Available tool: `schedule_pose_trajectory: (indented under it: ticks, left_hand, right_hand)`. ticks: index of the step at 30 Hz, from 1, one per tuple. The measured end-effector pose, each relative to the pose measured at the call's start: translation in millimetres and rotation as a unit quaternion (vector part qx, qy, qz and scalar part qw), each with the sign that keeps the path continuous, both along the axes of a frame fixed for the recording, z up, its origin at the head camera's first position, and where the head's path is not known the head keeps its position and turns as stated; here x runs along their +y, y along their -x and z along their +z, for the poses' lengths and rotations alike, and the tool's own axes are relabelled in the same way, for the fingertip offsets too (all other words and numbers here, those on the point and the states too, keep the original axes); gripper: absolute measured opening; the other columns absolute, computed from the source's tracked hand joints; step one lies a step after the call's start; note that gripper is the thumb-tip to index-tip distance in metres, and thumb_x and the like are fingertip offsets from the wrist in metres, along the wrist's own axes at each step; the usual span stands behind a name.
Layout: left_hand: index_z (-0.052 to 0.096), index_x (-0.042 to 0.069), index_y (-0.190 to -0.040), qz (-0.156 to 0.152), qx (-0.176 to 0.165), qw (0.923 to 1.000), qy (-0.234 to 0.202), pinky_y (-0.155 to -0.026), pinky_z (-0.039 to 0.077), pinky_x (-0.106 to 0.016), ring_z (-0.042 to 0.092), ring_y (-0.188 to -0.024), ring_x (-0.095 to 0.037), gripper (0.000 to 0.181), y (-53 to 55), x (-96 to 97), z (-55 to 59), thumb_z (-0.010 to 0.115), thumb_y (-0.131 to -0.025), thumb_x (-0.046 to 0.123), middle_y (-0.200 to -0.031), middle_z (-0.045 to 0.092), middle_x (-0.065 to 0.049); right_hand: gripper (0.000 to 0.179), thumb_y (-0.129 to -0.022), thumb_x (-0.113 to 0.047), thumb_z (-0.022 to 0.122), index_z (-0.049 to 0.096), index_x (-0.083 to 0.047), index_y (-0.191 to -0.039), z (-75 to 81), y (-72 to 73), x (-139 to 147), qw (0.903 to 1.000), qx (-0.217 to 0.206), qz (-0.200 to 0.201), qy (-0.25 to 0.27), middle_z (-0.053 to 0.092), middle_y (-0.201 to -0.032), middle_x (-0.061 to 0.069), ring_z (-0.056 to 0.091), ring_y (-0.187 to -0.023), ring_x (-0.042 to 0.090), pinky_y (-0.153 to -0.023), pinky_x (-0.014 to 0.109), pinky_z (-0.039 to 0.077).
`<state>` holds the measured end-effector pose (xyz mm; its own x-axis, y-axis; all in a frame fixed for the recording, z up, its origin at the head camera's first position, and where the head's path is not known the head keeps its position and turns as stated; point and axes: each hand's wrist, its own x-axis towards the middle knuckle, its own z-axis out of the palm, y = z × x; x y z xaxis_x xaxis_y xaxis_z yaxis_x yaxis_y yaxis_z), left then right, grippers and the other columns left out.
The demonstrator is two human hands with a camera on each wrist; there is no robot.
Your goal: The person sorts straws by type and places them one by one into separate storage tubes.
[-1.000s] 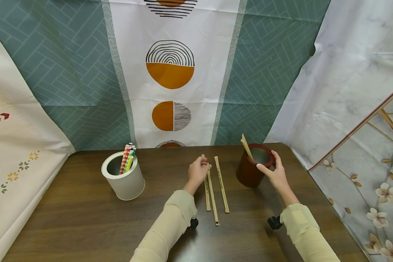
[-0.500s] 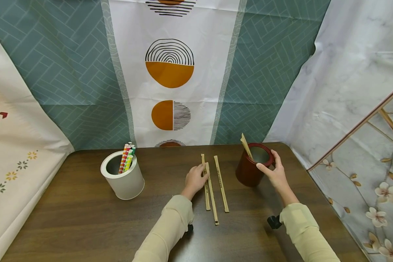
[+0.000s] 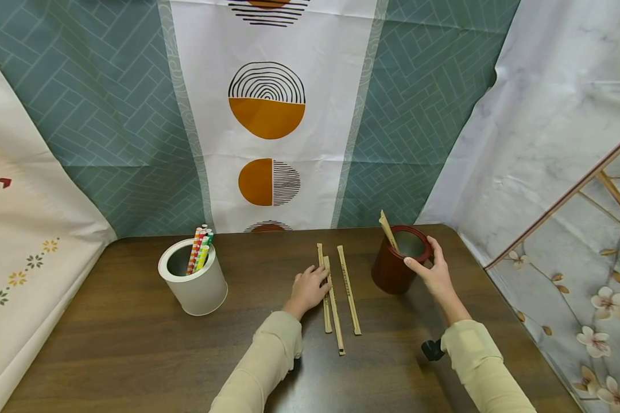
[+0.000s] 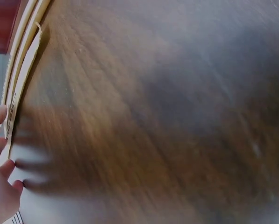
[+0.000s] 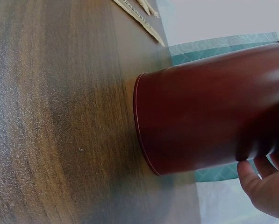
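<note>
My left hand [image 3: 308,288] is over two tan paper-wrapped straws lying side by side, the left straw [image 3: 328,316] and the middle straw [image 3: 338,332]. Its fingers are spread, with fingertips right at the paper in the left wrist view, where part of the hand [image 4: 3,184] shows. A third wrapped straw [image 3: 349,291] lies apart to the right. My right hand [image 3: 436,276] holds the dark red cylindrical canister [image 3: 392,272] near its rim, thumb and fingers at its side. Another wrapped straw [image 3: 387,229] leans inside the canister, sticking up past the rim.
A white canister [image 3: 198,292] stands at the left of the brown wooden table [image 3: 134,344], holding several striped paper straws [image 3: 200,252]. Patterned cloths hang behind the table and at both sides. A black wrist device [image 3: 433,350] sits under the right sleeve.
My left hand has come down and slightly left onto the straws, its fingers now spread over them. The right hand and the red canister have stayed in place.
</note>
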<state>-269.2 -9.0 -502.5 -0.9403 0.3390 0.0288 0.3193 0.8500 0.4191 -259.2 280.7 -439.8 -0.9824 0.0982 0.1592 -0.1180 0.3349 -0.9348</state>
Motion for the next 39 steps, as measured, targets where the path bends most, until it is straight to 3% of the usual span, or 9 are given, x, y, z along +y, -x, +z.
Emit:
schedule_pose_trajectory:
  ticks: [10, 20, 24, 30, 35, 39]
  left_hand:
    - [0.057, 0.019, -0.117, 0.0, 0.09, 0.9959, 0.006, -0.092, 0.038, -0.041, 0.049, -0.112, -0.022, 0.034, -2.6, -0.1, -4.4, 0.056, -0.085, 0.031, -0.119, 0.058, 0.002]
    - [0.063, 0.02, -0.105, -0.004, 0.125, 0.9922, -0.002, -0.088, 0.04, -0.039, 0.053, -0.102, -0.021, 0.026, -3.6, 4.4, -7.4, 0.059, -0.082, 0.031, -0.106, 0.063, 0.002]
    - [0.064, 0.02, -0.103, 0.019, 0.11, 0.9934, -0.026, -0.082, 0.041, -0.036, 0.055, -0.091, -0.019, 0.025, -2.8, 7.0, -7.3, 0.061, -0.081, 0.031, -0.093, 0.064, 0.003]
    - [0.063, 0.015, -0.097, 0.094, 0.065, 0.9906, -0.075, -0.064, 0.042, -0.027, 0.053, -0.07, -0.014, 0.026, -1.6, 9.3, -5.7, 0.067, -0.077, 0.032, -0.073, 0.058, 0.007]
    - [0.06, 0.015, -0.092, 0.128, 0.04, 0.9883, -0.073, -0.049, 0.036, -0.022, 0.048, -0.057, -0.008, 0.026, -1.6, 7.6, -4.7, 0.069, -0.075, 0.033, -0.069, 0.055, 0.007]
    - [0.059, 0.015, -0.09, 0.144, 0.016, 0.9866, -0.075, -0.047, 0.035, -0.025, 0.048, -0.055, -0.009, 0.026, -1.8, 6.7, -2.0, 0.07, -0.074, 0.032, -0.067, 0.055, 0.007]
  right_hand:
    - [0.077, -0.081, -0.018, 0.063, 0.015, -0.01, -0.141, 0.3, -0.2, -0.7, 1.0, 0.003, -0.004, 0.003, 0.024, -0.141, 0.016, 0.029, -0.123, 0.03, -0.074, 0.005, 0.034]
    - [0.077, -0.08, -0.017, 0.063, 0.015, -0.009, -0.14, 0.2, -0.3, -0.7, 1.0, 0.007, -0.005, -0.001, 0.025, -0.141, 0.018, 0.029, -0.122, 0.03, -0.073, 0.003, 0.034]
    - [0.077, -0.08, -0.017, 0.063, 0.015, -0.009, -0.14, 0.2, -0.3, -0.9, 1.0, 0.008, -0.003, 0.0, 0.025, -0.141, 0.017, 0.029, -0.123, 0.031, -0.073, 0.003, 0.034]
    - [0.078, -0.08, -0.017, 0.063, 0.014, -0.01, -0.14, 0.3, -0.2, -1.4, 1.0, 0.005, -0.003, 0.001, 0.024, -0.141, 0.016, 0.029, -0.124, 0.031, -0.073, 0.003, 0.034]
    - [0.077, -0.081, -0.017, 0.063, 0.014, -0.008, -0.14, 0.2, 0.0, -1.3, 1.0, 0.007, -0.001, 0.003, 0.024, -0.141, 0.017, 0.028, -0.123, 0.032, -0.073, 0.003, 0.034]
    - [0.076, -0.081, -0.017, 0.062, 0.015, -0.008, -0.14, 0.2, -0.1, -1.5, 1.0, 0.005, -0.006, -0.001, 0.026, -0.14, 0.015, 0.031, -0.119, 0.022, -0.074, 0.005, 0.035]
